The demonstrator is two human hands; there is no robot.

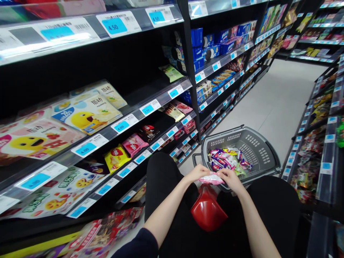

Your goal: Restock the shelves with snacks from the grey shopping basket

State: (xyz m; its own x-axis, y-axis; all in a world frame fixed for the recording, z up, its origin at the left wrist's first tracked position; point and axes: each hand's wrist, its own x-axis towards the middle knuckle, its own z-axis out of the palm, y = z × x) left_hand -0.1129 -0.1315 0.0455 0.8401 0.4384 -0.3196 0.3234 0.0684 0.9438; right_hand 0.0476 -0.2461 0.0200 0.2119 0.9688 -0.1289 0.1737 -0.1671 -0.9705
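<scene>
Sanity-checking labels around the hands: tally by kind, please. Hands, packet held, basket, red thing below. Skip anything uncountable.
Left hand and right hand: 2
Pink-and-white packet, held between them: 1
Grey basket: 1
Red glossy object: 1
Total: 5
Left out: small wrapped packets in the basket, too jumbled to count.

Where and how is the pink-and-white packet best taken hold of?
Probably by its opposite ends, left hand from the left, right hand from the right: the pink-and-white packet stretches crosswise between them, its middle uncovered.
</scene>
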